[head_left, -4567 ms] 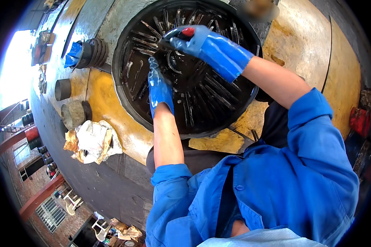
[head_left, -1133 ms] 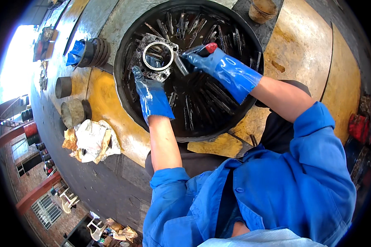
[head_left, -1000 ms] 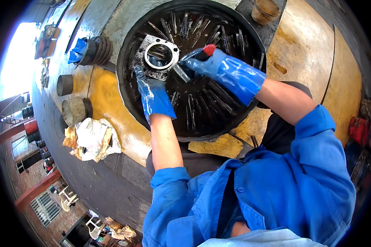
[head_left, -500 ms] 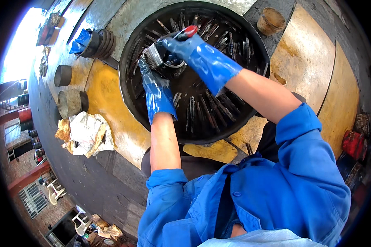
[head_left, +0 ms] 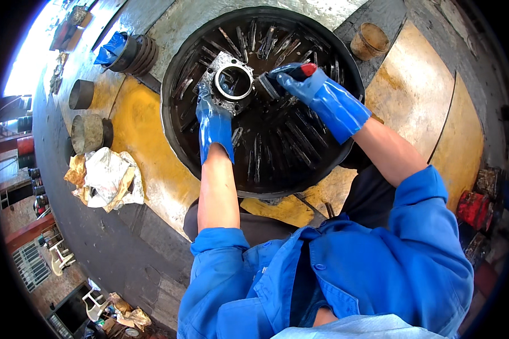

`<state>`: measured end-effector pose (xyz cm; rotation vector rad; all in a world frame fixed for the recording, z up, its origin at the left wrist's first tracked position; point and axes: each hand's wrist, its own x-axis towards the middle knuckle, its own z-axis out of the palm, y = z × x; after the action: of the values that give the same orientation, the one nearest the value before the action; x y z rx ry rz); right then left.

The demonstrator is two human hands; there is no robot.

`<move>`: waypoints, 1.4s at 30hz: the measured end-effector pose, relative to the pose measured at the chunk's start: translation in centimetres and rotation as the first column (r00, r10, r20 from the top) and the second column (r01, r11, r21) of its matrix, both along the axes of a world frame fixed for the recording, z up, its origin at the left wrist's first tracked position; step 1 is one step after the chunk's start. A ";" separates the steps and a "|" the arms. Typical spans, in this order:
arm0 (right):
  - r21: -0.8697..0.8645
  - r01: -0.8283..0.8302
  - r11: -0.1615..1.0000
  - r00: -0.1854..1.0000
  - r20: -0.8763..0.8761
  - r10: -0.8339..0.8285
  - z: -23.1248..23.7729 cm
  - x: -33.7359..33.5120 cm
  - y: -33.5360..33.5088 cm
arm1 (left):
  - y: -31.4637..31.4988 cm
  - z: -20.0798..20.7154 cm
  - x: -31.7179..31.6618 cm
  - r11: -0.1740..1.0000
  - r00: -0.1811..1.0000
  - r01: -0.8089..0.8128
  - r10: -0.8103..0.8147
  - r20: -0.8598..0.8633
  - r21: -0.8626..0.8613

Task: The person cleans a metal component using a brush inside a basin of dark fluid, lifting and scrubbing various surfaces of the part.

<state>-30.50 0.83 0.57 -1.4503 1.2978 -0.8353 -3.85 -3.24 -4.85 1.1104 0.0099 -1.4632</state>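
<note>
Both my hands wear blue rubber gloves and work over a large round black tub (head_left: 353,62). My left hand (head_left: 212,113) is closed around the near left side of a square metal flange (head_left: 231,106) with a round bore and a shiny raised ring. Fingers of that glove show through the bore. To the right of the flange, my right hand (head_left: 308,85) grips a paintbrush (head_left: 270,86) with a red handle end. The dark bristle head points left, close to the ring. Dark, wet-looking metal strips (head_left: 294,141) stand around the tub's inside.
A rusty bucket (head_left: 370,40) stands beyond the tub's right side. On the left are a stack of dark round pots (head_left: 144,55) with blue plastic on it, a short pipe piece (head_left: 81,94), a grey can (head_left: 87,134) and crumpled white rags (head_left: 107,172). Yellow-stained sheets (head_left: 147,130) cover the floor.
The flange has turned so its ring faces up into view. My right hand has moved right and down with the brush, away from the flange's left side.
</note>
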 end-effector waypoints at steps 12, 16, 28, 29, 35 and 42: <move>-0.005 -0.028 1.000 0.998 0.052 0.028 -0.4 2.6 -0.4 | 3.2 6.2 -1.9 0.970 0.810 0.202 -0.089 0.579 -0.133; -0.475 -0.245 0.845 0.938 -0.337 0.083 0.6 2.6 -0.6 | 4.0 8.3 -2.9 0.959 0.672 0.279 -0.156 0.724 -0.052; -0.129 0.071 0.989 0.996 0.061 -0.064 -1.7 3.0 0.0 | 3.6 7.5 -3.4 0.967 0.799 0.219 -0.103 0.592 -0.127; 0.006 0.051 0.999 0.999 0.009 -0.052 0.1 3.1 -0.3 | 3.8 7.3 -2.6 0.975 0.828 0.188 -0.093 0.554 -0.117; 0.436 0.099 0.894 0.798 0.502 -0.333 2.2 2.8 -2.1 | 4.1 5.5 -1.2 0.965 0.684 0.201 -0.014 0.730 -0.170; 0.485 -0.015 0.874 0.751 0.583 -0.311 0.7 3.7 -0.6 | 2.8 4.5 -1.9 0.985 0.832 0.124 -0.038 0.554 -0.119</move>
<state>-26.84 0.27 1.23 -0.5756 0.9770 -0.9422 -5.75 -0.41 -0.36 1.3845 -0.5540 -1.1453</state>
